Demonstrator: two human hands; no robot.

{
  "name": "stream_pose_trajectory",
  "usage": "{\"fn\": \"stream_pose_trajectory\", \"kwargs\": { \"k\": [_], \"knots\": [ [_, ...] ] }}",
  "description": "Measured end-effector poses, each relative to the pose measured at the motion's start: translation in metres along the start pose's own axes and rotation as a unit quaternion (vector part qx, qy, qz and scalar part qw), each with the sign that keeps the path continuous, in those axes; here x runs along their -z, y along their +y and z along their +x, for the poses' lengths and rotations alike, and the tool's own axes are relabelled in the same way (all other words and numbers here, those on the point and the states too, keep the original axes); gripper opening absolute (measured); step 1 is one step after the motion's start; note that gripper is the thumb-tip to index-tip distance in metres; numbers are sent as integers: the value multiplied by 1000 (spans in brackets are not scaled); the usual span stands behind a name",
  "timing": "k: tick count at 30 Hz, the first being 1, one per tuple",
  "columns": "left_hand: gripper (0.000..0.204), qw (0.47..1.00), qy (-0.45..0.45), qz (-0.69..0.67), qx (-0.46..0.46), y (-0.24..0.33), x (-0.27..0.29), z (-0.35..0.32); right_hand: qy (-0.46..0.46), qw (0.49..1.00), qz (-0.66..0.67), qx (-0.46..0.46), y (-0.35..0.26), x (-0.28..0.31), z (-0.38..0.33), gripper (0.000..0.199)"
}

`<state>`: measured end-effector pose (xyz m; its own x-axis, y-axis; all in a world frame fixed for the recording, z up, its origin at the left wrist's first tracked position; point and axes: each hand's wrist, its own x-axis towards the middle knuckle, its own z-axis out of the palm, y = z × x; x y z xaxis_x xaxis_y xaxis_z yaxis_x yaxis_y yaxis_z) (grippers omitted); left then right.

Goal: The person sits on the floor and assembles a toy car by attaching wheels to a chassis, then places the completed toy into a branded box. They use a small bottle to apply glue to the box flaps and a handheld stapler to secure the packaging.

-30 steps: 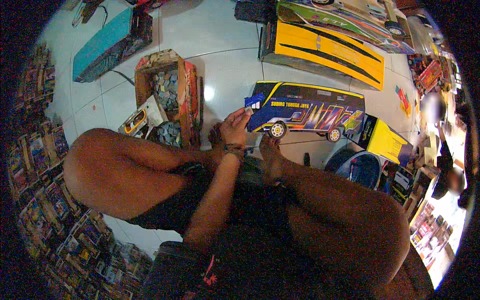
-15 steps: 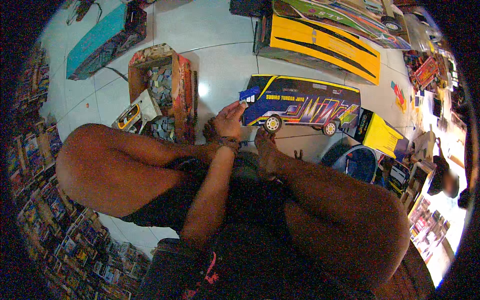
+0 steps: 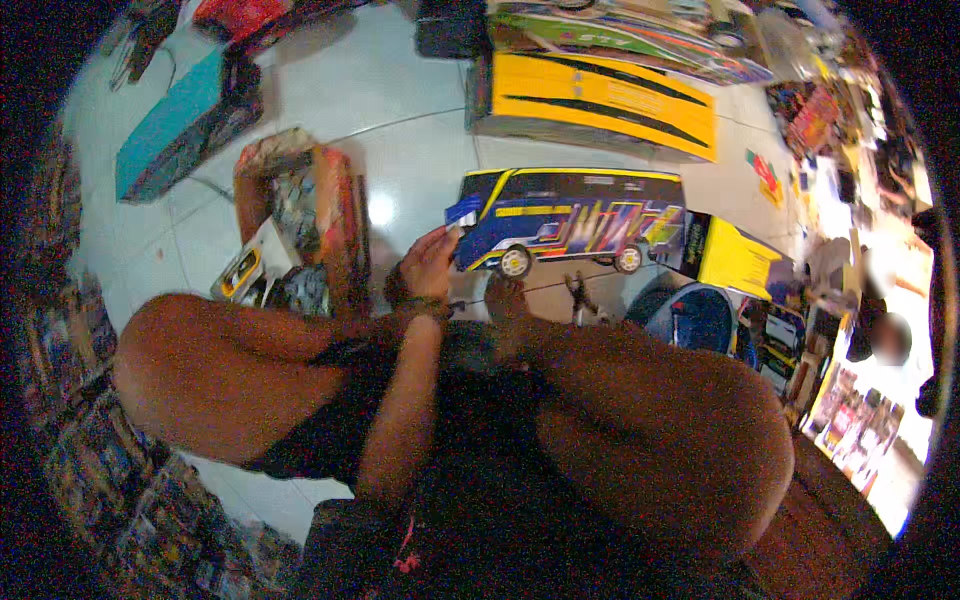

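Blue toy bus [image 3: 575, 220] stands right of the left hand [image 3: 428, 265], whose grip pinches its front

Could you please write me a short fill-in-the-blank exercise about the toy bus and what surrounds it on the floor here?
1. The one hand in view touches the ____ end of the toy bus.
2. The toy bus stands on its ____ on the white tiled floor.
3. The long box beyond the bus is mostly ____ with black stripes.

Missing words: front; wheels; yellow
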<state>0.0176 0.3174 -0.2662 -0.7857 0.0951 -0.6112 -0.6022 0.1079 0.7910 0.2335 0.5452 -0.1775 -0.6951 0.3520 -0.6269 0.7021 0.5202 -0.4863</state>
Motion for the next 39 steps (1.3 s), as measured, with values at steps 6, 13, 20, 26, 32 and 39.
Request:
{"fn": "stream_pose_trajectory", "kwargs": {
  "k": [6,13,20,26,32,39],
  "knots": [
    [38,995,-76,20,-56,-24,23,20,56,993,70,-77,50,-62,-27,46],
    [42,988,-119,93,-7,-52,66,60,64,980,144,-125,57,-158,-43,48],
    [51,984,-97,39,145,-60,84,109,13,989,120,-83,91,-196,-38,43],
    [46,988,-120,72,71,-34,83,84,55,963,97,-245,118,-188,-64,41],
    [41,925,-190,304,-129,-41,86,82,-30,988,-72,-132,97,-178,-32,35],
    [43,992,-50,-105,48,-23,27,27,144,953,171,-205,179,-208,1,34]
  ]
}}
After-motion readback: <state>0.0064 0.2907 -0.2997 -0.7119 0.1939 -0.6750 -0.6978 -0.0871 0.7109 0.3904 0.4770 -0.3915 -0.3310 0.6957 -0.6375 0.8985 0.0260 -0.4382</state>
